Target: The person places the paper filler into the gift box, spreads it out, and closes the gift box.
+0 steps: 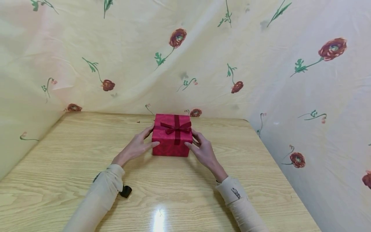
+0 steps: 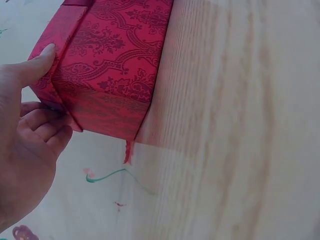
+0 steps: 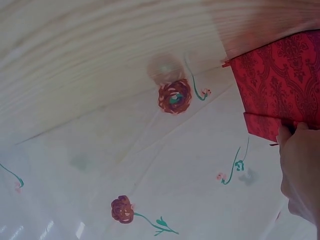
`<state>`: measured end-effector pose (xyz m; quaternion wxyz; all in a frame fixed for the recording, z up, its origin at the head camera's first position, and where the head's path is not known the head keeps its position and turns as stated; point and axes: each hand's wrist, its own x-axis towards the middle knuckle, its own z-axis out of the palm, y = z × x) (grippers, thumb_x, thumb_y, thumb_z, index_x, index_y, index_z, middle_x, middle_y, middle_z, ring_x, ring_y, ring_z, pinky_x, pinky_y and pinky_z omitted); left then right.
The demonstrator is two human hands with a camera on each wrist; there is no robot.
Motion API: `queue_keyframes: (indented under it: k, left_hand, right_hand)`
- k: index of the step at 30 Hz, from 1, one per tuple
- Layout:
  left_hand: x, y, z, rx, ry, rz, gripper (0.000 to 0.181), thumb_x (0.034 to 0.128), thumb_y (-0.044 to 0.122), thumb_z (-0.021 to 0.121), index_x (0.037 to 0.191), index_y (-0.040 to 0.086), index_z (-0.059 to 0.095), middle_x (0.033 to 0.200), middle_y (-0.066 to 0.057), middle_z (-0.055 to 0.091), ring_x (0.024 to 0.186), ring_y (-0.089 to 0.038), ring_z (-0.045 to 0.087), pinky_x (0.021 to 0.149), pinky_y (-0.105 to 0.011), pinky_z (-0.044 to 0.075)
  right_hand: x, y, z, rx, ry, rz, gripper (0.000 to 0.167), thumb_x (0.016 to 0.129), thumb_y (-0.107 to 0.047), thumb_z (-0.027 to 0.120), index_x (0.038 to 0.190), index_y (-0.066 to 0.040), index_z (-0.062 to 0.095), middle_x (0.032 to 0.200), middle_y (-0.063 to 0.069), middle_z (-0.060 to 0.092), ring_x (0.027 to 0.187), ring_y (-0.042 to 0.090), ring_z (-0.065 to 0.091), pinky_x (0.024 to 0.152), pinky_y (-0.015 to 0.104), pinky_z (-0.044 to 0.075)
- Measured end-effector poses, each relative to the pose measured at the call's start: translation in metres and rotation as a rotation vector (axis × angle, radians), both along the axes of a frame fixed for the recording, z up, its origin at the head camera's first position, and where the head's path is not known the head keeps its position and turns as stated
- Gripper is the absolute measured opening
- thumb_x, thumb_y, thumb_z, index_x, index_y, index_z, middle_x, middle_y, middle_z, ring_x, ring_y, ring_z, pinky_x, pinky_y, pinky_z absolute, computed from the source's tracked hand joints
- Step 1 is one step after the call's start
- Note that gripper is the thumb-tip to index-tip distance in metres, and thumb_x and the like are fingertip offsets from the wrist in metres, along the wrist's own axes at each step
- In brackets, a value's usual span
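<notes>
A red patterned gift box (image 1: 171, 150) with a dark red ribbon bow (image 1: 177, 129) on its lid stands toward the back of the table. My left hand (image 1: 136, 146) holds its left side, thumb on the front of the lid (image 2: 61, 31) and fingers curled at the lid's lower edge in the left wrist view. On the opposite side my right hand (image 1: 204, 150) grips the lid, its thumb at the front. In the right wrist view the right fingers meet the lid's rim and are partly hidden. The lid sits on the box; its contents are hidden.
The wood-grain table (image 1: 174, 193) ends at a flower-printed cloth (image 1: 130, 58) close behind the box and along both sides. A small black object (image 1: 126, 191) shows beside the left sleeve. A thin red strip (image 2: 128, 151) sticks out at the box's bottom corner.
</notes>
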<state>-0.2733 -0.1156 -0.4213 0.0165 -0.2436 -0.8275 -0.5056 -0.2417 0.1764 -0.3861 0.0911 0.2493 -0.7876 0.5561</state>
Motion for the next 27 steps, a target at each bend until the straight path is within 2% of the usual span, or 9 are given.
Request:
queue_keyframes:
  k: [19,27]
  left_hand:
    - [-0.001,0.001,-0.003,0.004,-0.036,0.005,0.085,0.0991,0.026,0.074,0.164,0.003,0.025,0.166,-0.021,0.026,0.151,-0.044,0.025,0.119,-0.057,0.027]
    - [0.0,0.002,-0.004,0.003,-0.027,0.007,0.083,0.0991,0.023,0.074,0.162,-0.001,0.025,0.165,-0.024,0.026,0.15,-0.046,0.025,0.118,-0.058,0.028]
  right_hand:
    - [-0.002,0.001,-0.007,0.018,-0.01,0.005,0.053,0.094,0.013,0.068,0.141,0.022,0.044,0.147,0.037,0.046,0.136,0.048,0.048,0.102,0.047,0.048]
    - [-0.024,0.008,-0.037,0.003,-0.009,0.005,0.057,0.095,0.011,0.068,0.146,0.017,0.042,0.153,0.031,0.043,0.141,0.043,0.045,0.105,0.045,0.047]
